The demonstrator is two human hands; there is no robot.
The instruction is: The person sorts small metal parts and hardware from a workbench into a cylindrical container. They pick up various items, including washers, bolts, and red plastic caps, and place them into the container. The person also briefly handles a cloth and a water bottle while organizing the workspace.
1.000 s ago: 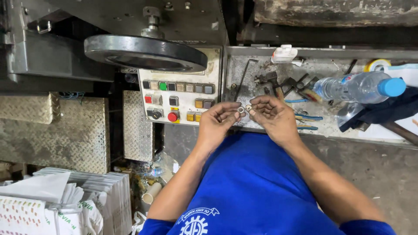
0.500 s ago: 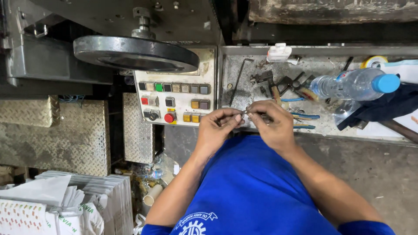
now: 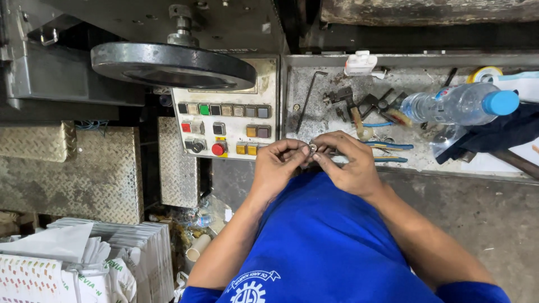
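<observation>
I had both hands up together in front of my chest, over the near edge of the metal tray (image 3: 314,120). My left hand (image 3: 278,165) and my right hand (image 3: 348,163) met at the fingertips, and between them they pinched a small metal part (image 3: 313,148) (too small for me to say just what kind it was). Both hands were closed on it, thumbs and forefingers pressed in from either side. Just beyond my right hand lay blue-handled pliers (image 3: 390,147) in the tray, with a bent hex key (image 3: 307,98) and some dark clamps (image 3: 359,104) farther back. A clear water bottle (image 3: 460,105) with a blue cap lay on its side to the right. To my left sat the control panel (image 3: 224,120) with its coloured buttons, under a big black handwheel (image 3: 171,64).
</observation>
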